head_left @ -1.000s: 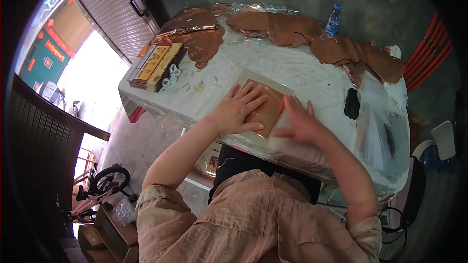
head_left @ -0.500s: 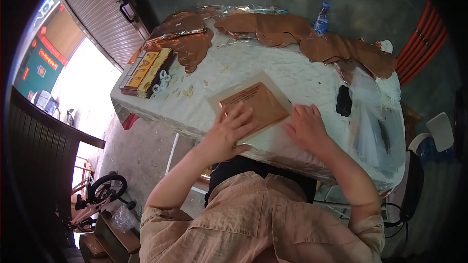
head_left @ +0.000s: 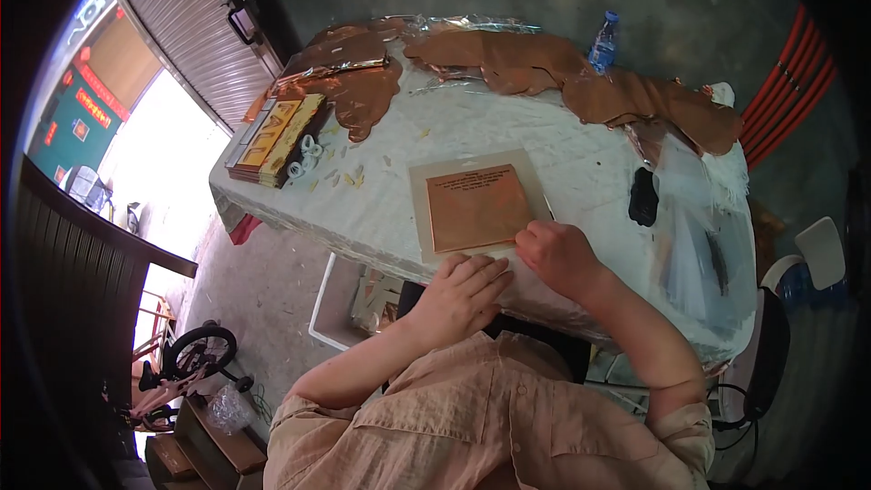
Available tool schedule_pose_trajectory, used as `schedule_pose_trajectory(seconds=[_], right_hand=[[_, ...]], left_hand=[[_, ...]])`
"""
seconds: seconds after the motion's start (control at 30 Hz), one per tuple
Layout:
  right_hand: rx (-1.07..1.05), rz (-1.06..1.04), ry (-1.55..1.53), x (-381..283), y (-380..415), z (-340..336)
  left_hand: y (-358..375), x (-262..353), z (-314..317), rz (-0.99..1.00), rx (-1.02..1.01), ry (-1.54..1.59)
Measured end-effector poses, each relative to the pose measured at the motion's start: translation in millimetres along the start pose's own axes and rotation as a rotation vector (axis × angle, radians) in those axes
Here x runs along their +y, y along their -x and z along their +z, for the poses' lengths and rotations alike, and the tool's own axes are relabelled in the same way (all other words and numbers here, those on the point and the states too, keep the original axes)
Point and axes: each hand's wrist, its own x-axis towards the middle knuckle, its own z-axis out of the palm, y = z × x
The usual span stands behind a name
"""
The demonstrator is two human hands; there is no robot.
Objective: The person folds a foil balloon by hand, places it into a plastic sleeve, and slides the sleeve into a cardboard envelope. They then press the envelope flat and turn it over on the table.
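Observation:
A clear plastic bag [head_left: 420,209] with a hanging flap lies flat near the table's front edge. Inside it is a folded copper-coloured foil sheet [head_left: 479,213], with black print near its top. My right hand [head_left: 558,256] has its fingers curled and pressed together at the bag's lower right corner, seemingly pinching it. At the bag's lower edge rests my left hand [head_left: 463,295], palm down, fingers stretched out and holding nothing. The underside of both hands is hidden.
Large copper-coloured balloons [head_left: 494,54] line the table's far side, beside a water bottle [head_left: 603,44]. Packaged yellow items [head_left: 272,141], white ribbon rolls [head_left: 307,156] and small scraps sit left. A black object [head_left: 643,197] and clear bags [head_left: 694,240] lie right. A white bin [head_left: 337,304] stands below.
The bag has turned to lie nearly square to the table edge. My left hand has slid off the foil toward me, and my right hand has moved down to the bag's corner.

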Motion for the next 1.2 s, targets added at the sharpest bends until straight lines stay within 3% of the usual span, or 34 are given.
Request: schedule_pose_trajectory(seconds=[0.17,0.4,0.7,0.87,1.2], right_hand=[[-0.072,-0.052,0.099,-2,-8,-3],[-0.173,-0.018,0.193,-2,-15,1],[-0.039,0.034,0.163,0,-11,12],[-0.057,-0.002,0.195,-1,-12,10],[-0.076,0.004,0.218,5,-14,15]], left_hand=[[0,10,11,-0.091,0.092,-0.017],[1,-6,26,-0.037,0.155,-0.003],[2,-5,23,-0.039,0.16,-0.017],[-2,9,14,-0.149,0.113,-0.012],[4,12,14,-0.126,0.075,-0.062]])
